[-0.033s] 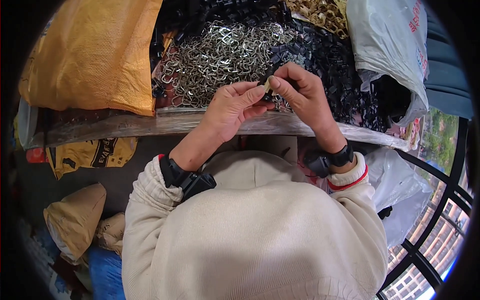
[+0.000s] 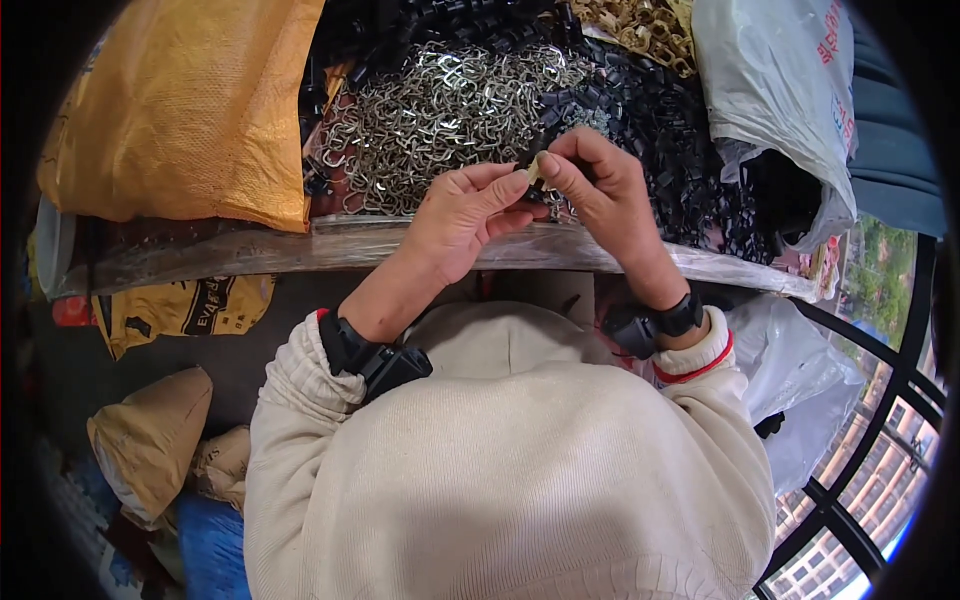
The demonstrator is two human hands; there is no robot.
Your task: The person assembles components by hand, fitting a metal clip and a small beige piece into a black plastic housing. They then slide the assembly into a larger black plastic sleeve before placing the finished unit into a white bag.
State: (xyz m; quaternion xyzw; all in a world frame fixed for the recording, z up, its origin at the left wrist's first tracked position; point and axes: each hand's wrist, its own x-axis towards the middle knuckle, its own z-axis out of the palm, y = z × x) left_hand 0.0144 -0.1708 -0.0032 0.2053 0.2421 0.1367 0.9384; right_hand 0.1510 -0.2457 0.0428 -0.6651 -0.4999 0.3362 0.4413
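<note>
Yellow sack [image 2: 190,110] crowds the far left. Left hand [image 2: 460,215] and right hand [image 2: 600,190] meet above the table edge [image 2: 250,255], both pinching one small pale clip [image 2: 535,170] between fingertips, over the silver hooks [image 2: 440,110]. Nothing has shifted from the other picture, so the pinch holds. Black parts [image 2: 680,130] and a white bag [image 2: 770,90] close the right; free room lies only toward the body
</note>
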